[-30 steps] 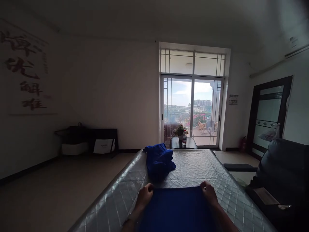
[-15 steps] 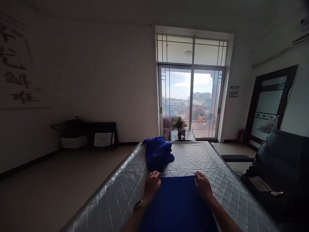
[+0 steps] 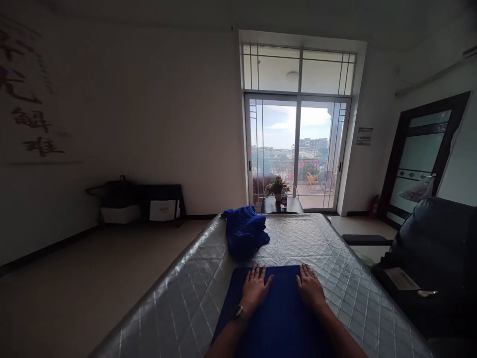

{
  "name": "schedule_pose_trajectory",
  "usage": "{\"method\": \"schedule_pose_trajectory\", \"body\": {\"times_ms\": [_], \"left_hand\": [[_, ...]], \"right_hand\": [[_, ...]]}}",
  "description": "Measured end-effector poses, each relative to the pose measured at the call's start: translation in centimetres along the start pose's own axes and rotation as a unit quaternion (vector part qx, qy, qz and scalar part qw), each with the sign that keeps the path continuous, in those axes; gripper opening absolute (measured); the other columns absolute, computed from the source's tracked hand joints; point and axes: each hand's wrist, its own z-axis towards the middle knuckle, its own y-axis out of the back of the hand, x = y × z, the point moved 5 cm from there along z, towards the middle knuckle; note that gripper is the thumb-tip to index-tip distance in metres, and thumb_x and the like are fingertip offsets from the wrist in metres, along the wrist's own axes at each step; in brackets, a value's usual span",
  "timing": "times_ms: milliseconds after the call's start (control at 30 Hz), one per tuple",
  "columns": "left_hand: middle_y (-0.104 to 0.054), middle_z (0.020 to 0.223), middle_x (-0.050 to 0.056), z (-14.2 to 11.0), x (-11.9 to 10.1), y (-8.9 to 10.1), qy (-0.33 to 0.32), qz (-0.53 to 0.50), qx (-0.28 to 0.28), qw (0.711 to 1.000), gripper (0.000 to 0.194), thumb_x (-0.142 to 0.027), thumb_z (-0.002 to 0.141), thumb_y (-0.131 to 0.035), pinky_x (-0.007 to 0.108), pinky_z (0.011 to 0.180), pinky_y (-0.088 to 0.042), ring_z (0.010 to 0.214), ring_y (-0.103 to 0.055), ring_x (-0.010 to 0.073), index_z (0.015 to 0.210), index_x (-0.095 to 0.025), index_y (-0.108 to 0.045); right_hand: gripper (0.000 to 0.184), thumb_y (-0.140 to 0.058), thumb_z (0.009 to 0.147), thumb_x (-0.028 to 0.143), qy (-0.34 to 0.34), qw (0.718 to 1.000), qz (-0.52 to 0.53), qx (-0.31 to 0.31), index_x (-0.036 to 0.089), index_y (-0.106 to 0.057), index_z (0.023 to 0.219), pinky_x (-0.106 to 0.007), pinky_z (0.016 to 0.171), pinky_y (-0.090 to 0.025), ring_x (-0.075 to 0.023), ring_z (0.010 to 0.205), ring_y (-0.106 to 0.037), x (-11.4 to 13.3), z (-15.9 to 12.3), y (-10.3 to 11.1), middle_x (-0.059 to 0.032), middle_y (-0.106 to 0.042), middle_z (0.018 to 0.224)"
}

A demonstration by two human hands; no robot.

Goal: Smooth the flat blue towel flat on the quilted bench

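Head view: I see the left hand and right hand open, palms down, gripping nothing, resting on a flat blue cloth. Its long axis runs toward the wearer, along a quilted silver cover — a bunched blue bundle lies ahead, nearer the left hand.

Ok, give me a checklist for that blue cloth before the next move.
1. Left hand and right hand flat on the dark blue cloth: ok.
2. Far edge of the cloth lying straight: ok.
3. Blue bundle apart from the cloth: ok, a strip of the cover shows between them.
4. Cloth lying on the quilted silver-grey cover: ok.
5. Near end of the cloth lying flat: cannot tell, it runs out of view.
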Motion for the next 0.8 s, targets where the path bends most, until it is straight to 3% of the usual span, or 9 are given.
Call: {"method": "schedule_pose_trajectory", "body": {"times_ms": [100, 200, 400, 800], "left_hand": [[-0.04, 0.163, 0.021, -0.8, 5.3, 2.0, 0.054, 0.033, -0.017, 0.998, 0.077, -0.059, 0.097, -0.026, 0.056, 0.128, -0.02, 0.155, -0.025, 0.04, 0.153, -0.009, -0.042], [-0.041, 0.162, 0.02, -1.3, 8.0, 2.5, 0.083, 0.056, -0.016, 0.995, 0.08, -0.06, 0.097, -0.024, 0.051, 0.128, -0.023, 0.156, -0.025, 0.0373, 0.152, -0.005, -0.04], [-0.038, 0.164, 0.023, -1.4, 8.0, 2.0, 0.086, 0.085, -0.029, 0.992, 0.087, -0.064, 0.096, -0.02, 0.045, 0.129, -0.022, 0.155, -0.027, 0.0335, 0.151, 0.001, -0.038], [-0.037, 0.164, 0.022, -1.4, 8.0, 1.9, 0.092, 0.111, -0.021, 0.989, 0.086, -0.063, 0.096, -0.018, 0.041, 0.127, -0.023, 0.154, -0.032, 0.0301, 0.15, -0.001, -0.042]], "right_hand": [[0.057, -0.033, 0.096, 0.04, -0.004, 0.998, -0.058, 0.034, 0.018, -0.06, 0.142, -0.038, 0.12, -0.032, -0.0231, 0.148, -0.041, -0.1, 0.0, -0.8, -0.0151, -0.051, 0.155], [0.067, -0.028, 0.097, 0.039, -0.017, 0.992, -0.089, 0.084, 0.009, -0.037, 0.156, -0.039, 0.127, -0.018, -0.0216, 0.155, -0.025, -0.1, -0.2, -1.7, -0.0125, -0.034, 0.165], [0.07, -0.019, 0.098, 0.041, -0.036, 0.983, -0.13, 0.121, 0.008, -0.027, 0.159, -0.037, 0.128, -0.01, -0.0191, 0.158, -0.015, 0.2, -0.4, -1.9, -0.0093, -0.024, 0.169], [0.07, -0.016, 0.099, 0.042, -0.04, 0.976, -0.16, 0.144, 0.008, -0.023, 0.16, -0.036, 0.127, -0.01, -0.018, 0.158, -0.012, 0.1, -0.4, -1.7, -0.0094, -0.02, 0.17]]}}
